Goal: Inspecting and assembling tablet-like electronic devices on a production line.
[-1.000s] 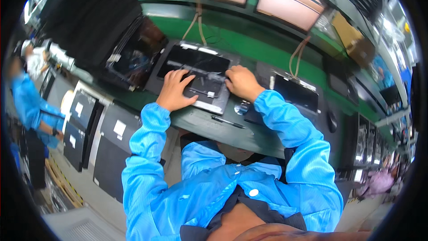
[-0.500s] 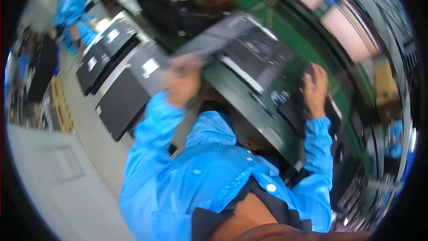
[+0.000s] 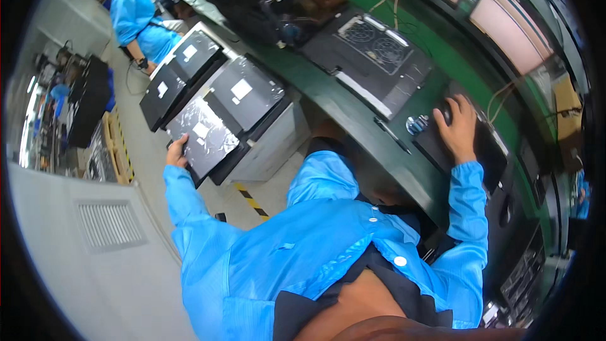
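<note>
Two hands are working far apart right now. Your left hand [image 3: 176, 149] is reaching out to your left and gripping the near edge of a flat dark laptop in a shiny plastic bag [image 3: 203, 132], fingers curled over the rim; the unit is lying on top of a grey stack of boxes [image 3: 268, 139] beside the green workbench [image 3: 353, 110], with two more bagged laptops [image 3: 218, 76] resting just behind it. Your right hand [image 3: 457, 127] is lying spread, palm down, on a dark device [image 3: 480, 151] on the bench, near a small silvery part [image 3: 416, 124] (whether the fingers are pressing anything, I cannot tell).

Judging by its look, the bagged laptop is handling as a stiff, fairly heavy slab, and the film is probably making it slippery, so a one-edge grip is likely letting it tilt or slide. A safer hold would be under the long edges, with the thumb on top and the fingers beneath, away from the corners.

An open chassis with two round fans [image 3: 372, 47] is sitting further along the bench, and another person in a blue coat [image 3: 136, 16] is standing well apart up the aisle.
</note>
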Motion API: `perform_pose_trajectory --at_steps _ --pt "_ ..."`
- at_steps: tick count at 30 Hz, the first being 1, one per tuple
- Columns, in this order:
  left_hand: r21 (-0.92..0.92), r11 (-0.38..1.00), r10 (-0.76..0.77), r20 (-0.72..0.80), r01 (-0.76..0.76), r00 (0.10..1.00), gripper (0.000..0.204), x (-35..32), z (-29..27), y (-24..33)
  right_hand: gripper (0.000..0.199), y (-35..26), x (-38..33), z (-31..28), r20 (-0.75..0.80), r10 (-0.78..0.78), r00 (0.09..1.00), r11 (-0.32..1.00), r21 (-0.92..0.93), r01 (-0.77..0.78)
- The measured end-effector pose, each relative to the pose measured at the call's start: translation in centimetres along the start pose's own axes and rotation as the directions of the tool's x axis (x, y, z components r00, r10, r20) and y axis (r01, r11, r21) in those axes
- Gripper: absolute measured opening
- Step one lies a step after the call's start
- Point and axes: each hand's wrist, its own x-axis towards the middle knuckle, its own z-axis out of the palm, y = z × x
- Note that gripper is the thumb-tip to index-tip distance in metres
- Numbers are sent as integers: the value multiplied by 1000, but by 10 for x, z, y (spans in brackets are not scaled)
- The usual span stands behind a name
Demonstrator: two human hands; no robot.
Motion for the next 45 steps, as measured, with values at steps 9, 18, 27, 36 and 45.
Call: perform_pose_trajectory --at_steps 9,18,27,36,45 --pt "519 854 129 -205 -4 970 43 47 -25 -6 50 -16 -16 -45 -103 -16 995 985 172 34" --pt "738 358 154 558 -572 816 57 -124 252 -1 29 165 -110 -117 -420 701 577 713 392 -581" --pt "-3 360 466 867 -933 177 9 -307 486 -141 82 380 -183 -163 -182 701 689 524 -523 -672" --pt "-228 32 497 848 -973 -182 14 -316 514 -169 76 443 -208 -156 165 638 752 732 -435 -525" --pt "-279 84 537 821 -957 -193 19 -322 522 -167 32 431 -220 -189 -175 317 932 713 -604 -356"
